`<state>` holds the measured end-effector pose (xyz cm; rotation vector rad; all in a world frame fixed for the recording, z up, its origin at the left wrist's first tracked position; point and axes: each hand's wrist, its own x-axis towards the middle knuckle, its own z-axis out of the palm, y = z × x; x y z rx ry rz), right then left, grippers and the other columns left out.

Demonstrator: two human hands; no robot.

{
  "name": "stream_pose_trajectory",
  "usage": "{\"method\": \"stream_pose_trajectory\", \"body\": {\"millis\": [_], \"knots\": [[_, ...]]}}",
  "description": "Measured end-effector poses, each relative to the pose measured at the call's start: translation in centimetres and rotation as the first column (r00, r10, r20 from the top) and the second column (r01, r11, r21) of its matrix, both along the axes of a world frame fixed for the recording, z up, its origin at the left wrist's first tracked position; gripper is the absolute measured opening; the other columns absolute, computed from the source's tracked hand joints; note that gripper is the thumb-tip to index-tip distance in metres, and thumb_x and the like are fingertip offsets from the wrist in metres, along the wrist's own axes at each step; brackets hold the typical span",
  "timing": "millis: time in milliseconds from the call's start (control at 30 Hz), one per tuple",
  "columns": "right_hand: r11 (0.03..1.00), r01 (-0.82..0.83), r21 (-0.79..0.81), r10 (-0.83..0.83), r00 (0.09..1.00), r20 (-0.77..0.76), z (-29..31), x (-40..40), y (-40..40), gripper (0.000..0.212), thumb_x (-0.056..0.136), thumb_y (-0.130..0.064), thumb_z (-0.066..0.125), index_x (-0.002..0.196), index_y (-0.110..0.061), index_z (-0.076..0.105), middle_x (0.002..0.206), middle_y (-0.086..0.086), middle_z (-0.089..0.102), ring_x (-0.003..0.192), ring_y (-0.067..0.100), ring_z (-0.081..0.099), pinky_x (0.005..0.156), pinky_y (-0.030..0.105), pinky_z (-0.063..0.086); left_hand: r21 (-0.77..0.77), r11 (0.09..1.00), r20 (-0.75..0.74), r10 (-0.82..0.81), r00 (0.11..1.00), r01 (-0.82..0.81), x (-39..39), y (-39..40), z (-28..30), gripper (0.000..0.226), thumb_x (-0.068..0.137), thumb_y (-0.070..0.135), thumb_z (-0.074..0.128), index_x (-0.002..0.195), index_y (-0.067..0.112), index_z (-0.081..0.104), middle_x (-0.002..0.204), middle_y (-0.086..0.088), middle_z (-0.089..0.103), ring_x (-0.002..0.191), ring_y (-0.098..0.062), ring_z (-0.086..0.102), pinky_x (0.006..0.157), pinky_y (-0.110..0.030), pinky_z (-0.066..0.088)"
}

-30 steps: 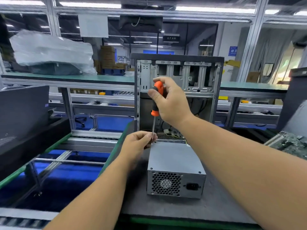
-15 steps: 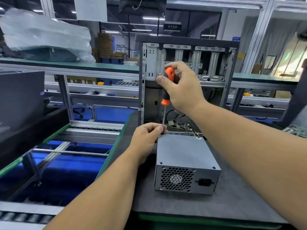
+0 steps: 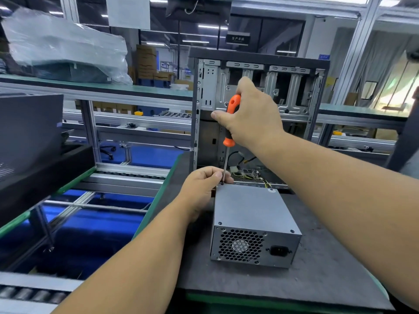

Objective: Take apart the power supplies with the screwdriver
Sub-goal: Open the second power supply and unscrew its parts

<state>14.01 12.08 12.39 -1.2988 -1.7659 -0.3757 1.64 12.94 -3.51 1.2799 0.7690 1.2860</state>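
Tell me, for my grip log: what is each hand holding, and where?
Right hand grips the screwdriver by its orange handle; left hand pinches its shaft near the tip.

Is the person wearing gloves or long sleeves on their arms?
No. Both the left hand and the right hand are bare, with no gloves. Both forearms are uncovered as far as the picture shows, so no sleeve is in view. No watch, ring or bracelet shows on either wrist or hand.
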Motion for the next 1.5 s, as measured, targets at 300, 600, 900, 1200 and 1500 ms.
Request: {"method": "stream_pose_trajectory", "body": {"millis": [300,600,900,1200,1500], "knots": [[0.716,-0.330,-0.616,0.379,0.924,-0.055,4.9,1.3,-0.5,0.015,0.094,-0.016,0.077,0.103,-0.020,0.066,0.107,0.008,0.072,0.102,0.024,0.073,0.077,0.041,0.065,0.107,0.981,0.056,-0.168,0.984,0.162,-0.6,1.9,1.8,0.021,0.101,0.009,0.060,0.095,0.011,0.080,0.096,-0.019,0.078,0.084,-0.027,0.075,0.074,-0.031,0.059],[0.947,0.188,-0.259,-0.039,0.871,0.489,4.8,0.6,1.2,0.071,0.096,-0.078,0.037,0.072,-0.013,0.056,0.063,0.003,0.057,0.059,0.023,0.057,0.054,0.031,0.042,0.190,0.982,-0.022,0.020,1.000,-0.016,0.8,3.0,1.6,0.036,0.085,0.006,0.081,0.066,0.017,0.053,0.067,-0.010,0.071,0.058,-0.023,0.061,0.058,-0.034,0.051],[0.757,-0.326,-0.567,0.397,0.918,0.002,5.0,0.1,0.2,0.019,0.080,-0.017,0.063,0.096,-0.025,0.071,0.095,0.010,0.070,0.088,0.024,0.065,0.071,0.035,0.058,0.234,0.972,-0.083,0.056,0.995,-0.036,-0.6,1.9,1.6,0.019,0.102,0.007,0.061,0.091,0.011,0.075,0.082,-0.007,0.079,0.077,-0.012,0.072,0.072,-0.020,0.056],[0.943,-0.223,-0.245,0.251,0.964,0.090,1.8,-0.1,0.8,0.012,0.103,-0.032,0.060,0.112,-0.025,0.063,0.086,-0.009,0.062,0.073,0.006,0.054,0.066,0.027,0.046,0.239,0.968,-0.061,0.087,0.994,-0.071,-0.1,2.1,1.3,0.004,0.099,0.008,0.065,0.102,0.011,0.067,0.085,-0.011,0.072,0.077,-0.015,0.065,0.074,-0.028,0.053],[0.849,-0.500,-0.169,0.339,0.763,-0.550,-4.6,1.7,1.8,0.082,0.079,-0.036,0.088,0.144,-0.039,0.038,0.107,0.007,0.069,0.093,0.021,0.072,0.074,0.037,0.062,0.231,0.957,-0.069,0.198,0.978,-0.177,0.2,2.5,1.3,0.017,0.085,0.007,0.082,0.077,0.008,0.066,0.072,-0.011,0.069,0.069,-0.019,0.061,0.068,-0.032,0.050]]}}
